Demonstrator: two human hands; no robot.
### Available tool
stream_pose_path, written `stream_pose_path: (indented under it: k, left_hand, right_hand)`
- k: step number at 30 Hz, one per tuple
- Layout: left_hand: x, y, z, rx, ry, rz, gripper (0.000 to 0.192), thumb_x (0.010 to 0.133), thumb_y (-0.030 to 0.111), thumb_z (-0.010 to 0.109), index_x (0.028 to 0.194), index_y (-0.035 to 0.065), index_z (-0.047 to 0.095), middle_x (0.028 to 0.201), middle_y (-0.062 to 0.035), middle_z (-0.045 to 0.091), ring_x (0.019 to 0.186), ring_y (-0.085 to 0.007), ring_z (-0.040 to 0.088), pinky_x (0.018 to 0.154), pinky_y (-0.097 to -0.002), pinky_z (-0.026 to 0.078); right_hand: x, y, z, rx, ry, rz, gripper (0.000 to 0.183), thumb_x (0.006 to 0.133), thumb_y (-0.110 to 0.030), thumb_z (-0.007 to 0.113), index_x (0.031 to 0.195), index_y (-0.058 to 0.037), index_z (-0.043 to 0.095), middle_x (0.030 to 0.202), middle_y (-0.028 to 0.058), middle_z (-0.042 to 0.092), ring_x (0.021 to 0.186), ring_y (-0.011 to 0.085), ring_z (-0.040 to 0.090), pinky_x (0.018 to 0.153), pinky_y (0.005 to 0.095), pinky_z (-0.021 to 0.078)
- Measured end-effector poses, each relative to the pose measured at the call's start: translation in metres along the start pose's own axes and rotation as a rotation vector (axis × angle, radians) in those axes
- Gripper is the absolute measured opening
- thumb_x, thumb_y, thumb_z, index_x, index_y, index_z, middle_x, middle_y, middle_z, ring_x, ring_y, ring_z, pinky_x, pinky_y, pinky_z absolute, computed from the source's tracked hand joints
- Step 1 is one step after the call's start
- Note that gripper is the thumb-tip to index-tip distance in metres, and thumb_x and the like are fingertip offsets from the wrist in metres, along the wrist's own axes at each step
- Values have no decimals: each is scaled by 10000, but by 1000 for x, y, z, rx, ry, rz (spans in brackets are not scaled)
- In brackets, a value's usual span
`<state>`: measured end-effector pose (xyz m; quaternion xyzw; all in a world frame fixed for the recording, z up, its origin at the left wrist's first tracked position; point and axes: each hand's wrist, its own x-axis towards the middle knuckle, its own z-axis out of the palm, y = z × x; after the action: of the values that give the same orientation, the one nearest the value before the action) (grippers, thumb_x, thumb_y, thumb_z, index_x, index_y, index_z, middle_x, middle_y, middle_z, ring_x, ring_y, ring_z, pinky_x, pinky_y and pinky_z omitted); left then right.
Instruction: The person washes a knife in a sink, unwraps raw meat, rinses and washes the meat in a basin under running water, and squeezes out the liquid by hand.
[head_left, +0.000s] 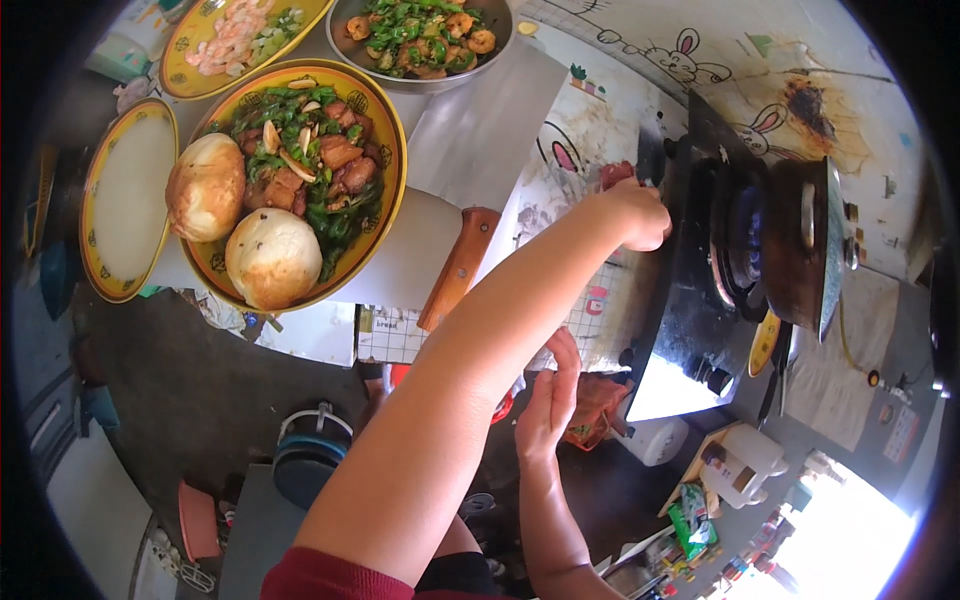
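Note:
My left hand (641, 216) reaches across to the rear left side of the gas stove (667, 315), its fingers curled beside a small red item (618, 174). Whether it grips that item is hidden. Lower down, my right hand (551, 397) is raised by the counter's front edge, thumb apart from bent fingers, with nothing visible in it. The left forearm covers its fingertips in part. On the stove stands a dark wok (799, 247), with blue flame (750, 217) at its base. A cleaver's wooden handle (459, 266) lies left of the left forearm.
A yellow-rimmed plate (394, 161) holds meat, green peppers and two buns (274, 259). Nearby are a pan of shrimp and greens (427, 37), a plate of raw shrimp (232, 37) and a pale-centred plate (129, 202). A lidded bucket (309, 465) stands on the floor.

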<state>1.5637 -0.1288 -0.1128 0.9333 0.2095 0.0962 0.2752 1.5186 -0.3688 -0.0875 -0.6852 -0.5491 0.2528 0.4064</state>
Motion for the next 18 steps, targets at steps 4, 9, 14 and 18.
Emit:
stream_pose_path:
  k: [4,9,14,18]
  left_hand:
    - [-13,12,8,-3,3,18,204,740,165,473,789,134,668,882,-40,641,949,-227,555,752,-392,430]
    - [-39,29,10,-174,-50,38,187,732,139,480,766,122,663,865,-77,633,878,-261,584,724,-389,453]
    - [-82,44,22,-333,69,13,105,719,95,501,703,90,605,789,-90,601,813,-278,581,686,-381,455]
    - [-118,66,29,-415,65,28,97,731,78,508,643,81,549,743,-76,585,798,-249,554,693,-361,445]
  right_hand:
    - [-14,0,-3,7,10,17,288,838,-14,377,1084,11,525,1183,153,510,1194,328,394,1016,435,271]
    - [-32,6,-7,26,-13,5,270,886,-68,379,1096,27,522,1179,147,517,1194,287,402,1026,398,254]
    - [-46,2,-8,9,-12,-13,256,862,-47,384,1061,29,527,1137,160,539,1148,336,428,996,425,293]
    - [-56,6,-15,64,30,-4,242,858,-31,386,1049,16,527,1111,156,544,1103,311,453,973,404,322]
